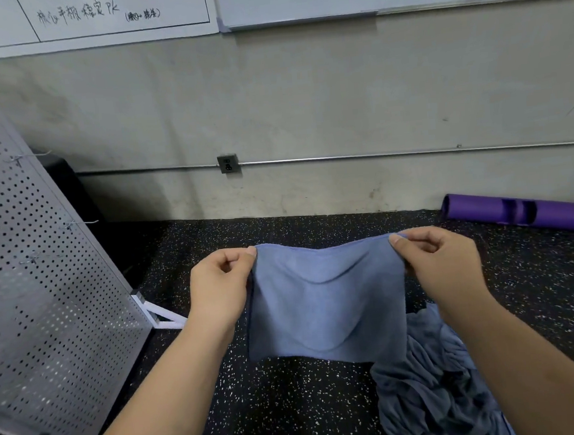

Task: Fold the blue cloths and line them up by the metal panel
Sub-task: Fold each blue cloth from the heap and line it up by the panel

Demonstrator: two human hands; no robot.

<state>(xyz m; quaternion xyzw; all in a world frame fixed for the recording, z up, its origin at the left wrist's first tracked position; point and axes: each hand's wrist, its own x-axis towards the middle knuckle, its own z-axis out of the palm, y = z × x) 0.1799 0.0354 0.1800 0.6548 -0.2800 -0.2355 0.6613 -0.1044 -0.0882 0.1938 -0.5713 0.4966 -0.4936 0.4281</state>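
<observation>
A blue cloth [326,300] hangs in the air in front of me, folded so that its lower edge ends above the floor. My left hand [220,284] pinches its top left corner and my right hand [440,267] pinches its top right corner, with the top edge sagging a little between them. A crumpled heap of blue cloths [436,387] lies on the floor below my right forearm, partly hidden by it. The perforated metal panel [44,288] stands tilted at the left.
The floor [293,405] is black rubber with white speckles. A purple rolled mat [525,214] lies by the wall at the right. The panel's white feet [163,316] jut onto the floor. A grey wall with a pipe and socket [228,163] runs behind.
</observation>
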